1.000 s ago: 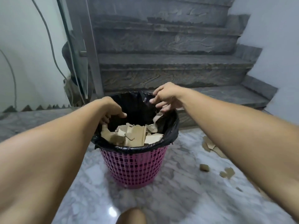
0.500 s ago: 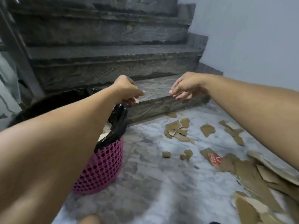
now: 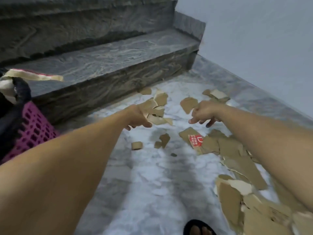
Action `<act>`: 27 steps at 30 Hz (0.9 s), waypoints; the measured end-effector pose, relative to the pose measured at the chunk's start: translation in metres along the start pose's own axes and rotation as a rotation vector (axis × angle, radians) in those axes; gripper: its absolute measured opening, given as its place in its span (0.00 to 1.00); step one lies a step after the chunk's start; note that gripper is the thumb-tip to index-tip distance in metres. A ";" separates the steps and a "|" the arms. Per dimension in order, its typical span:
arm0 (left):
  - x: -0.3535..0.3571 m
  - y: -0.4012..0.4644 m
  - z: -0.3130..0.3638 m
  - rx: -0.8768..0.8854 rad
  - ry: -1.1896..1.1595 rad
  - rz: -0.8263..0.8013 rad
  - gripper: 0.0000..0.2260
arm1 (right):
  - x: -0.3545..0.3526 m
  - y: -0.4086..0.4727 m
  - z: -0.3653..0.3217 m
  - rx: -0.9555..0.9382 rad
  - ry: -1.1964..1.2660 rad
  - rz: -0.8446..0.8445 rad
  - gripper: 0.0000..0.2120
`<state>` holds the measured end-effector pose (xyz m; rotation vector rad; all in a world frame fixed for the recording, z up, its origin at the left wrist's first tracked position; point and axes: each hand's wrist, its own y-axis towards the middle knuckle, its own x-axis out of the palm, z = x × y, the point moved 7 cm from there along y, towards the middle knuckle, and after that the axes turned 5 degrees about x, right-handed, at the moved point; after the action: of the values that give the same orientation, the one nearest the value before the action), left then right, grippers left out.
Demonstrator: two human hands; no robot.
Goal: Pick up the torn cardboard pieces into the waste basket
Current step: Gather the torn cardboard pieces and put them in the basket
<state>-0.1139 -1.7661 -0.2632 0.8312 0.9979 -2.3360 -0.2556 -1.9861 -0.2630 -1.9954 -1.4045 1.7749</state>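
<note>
Both hands, left hand (image 3: 138,118) and right hand (image 3: 204,112), loose-fingered and empty, reach for brown torn cardboard scraps (image 3: 156,109) right of the pink plastic basket (image 3: 32,133); grabbing's next, I reckon.

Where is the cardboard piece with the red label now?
In the head view, the cardboard piece with the red label lies on the marble floor, right of centre, just below the right hand.

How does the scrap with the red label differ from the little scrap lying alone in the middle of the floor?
The red-labelled piece is larger, carries printing, and touches the big pile. The small lone piece is plain brown, squarish, and touches nothing. Both are torn cardboard lying on the marble floor.
</note>
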 end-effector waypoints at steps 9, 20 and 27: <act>0.099 0.077 -0.028 -0.083 0.279 0.115 0.41 | 0.013 0.060 0.203 0.389 -0.052 0.082 0.69; 0.174 0.104 0.057 0.121 0.284 0.157 0.52 | 0.015 0.083 0.239 0.389 -0.098 0.060 0.71; 0.188 0.111 0.068 0.197 0.400 0.195 0.42 | 0.028 0.082 0.192 0.065 -0.003 0.097 0.46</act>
<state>-0.2022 -1.9199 -0.4067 1.4480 0.7981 -2.1685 -0.3744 -2.1022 -0.3928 -2.0612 -1.2540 1.8388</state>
